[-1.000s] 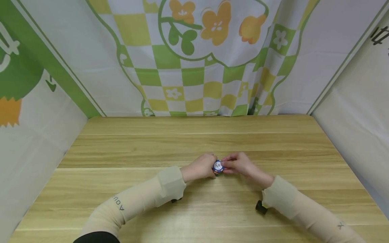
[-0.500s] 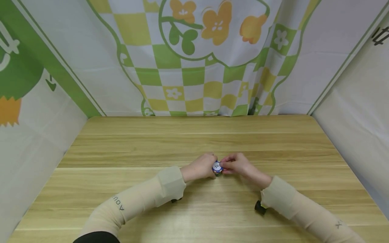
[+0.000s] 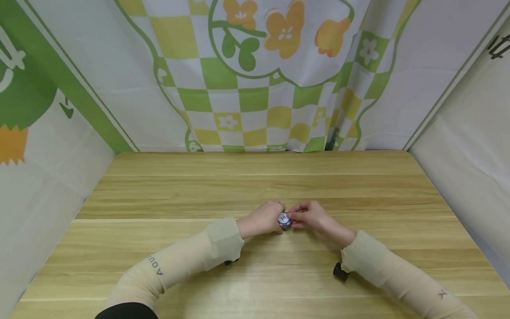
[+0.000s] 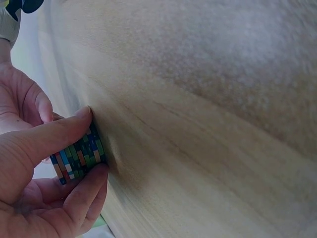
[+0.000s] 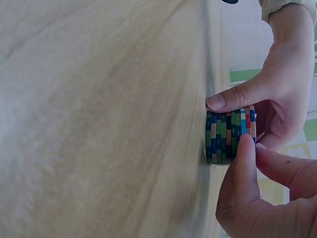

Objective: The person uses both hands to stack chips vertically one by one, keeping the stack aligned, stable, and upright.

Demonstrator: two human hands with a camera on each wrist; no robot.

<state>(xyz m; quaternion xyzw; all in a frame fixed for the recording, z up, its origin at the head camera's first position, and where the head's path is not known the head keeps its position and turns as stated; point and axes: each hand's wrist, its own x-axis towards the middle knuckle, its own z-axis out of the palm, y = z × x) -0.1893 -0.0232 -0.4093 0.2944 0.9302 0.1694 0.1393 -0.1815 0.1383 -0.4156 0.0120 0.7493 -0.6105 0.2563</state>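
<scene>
A short stack of poker chips (image 3: 284,226) stands upright on the wooden table between the two hands. Its top chip is blue with a white centre marked 10. My left hand (image 3: 260,219) grips the stack from the left; in the left wrist view its thumb and fingers (image 4: 86,191) press the sides of the chips (image 4: 81,156) low down. From the right, my right hand (image 3: 312,215) pinches the top of the stack between thumb and index finger. In the right wrist view the chips (image 5: 223,136) show green, blue, orange and red edges; fingers hide part of the upper ones.
The wood-grain table (image 3: 255,186) reaches back to a checked, flower-printed curtain (image 3: 255,97). White cloth walls (image 3: 466,146) border it on both sides. A small black device (image 3: 341,272) sits below the right sleeve.
My right hand has shifted slightly left, and the blue top chip has slid left with it, lying more squarely over the stack. My left hand has stayed in place.
</scene>
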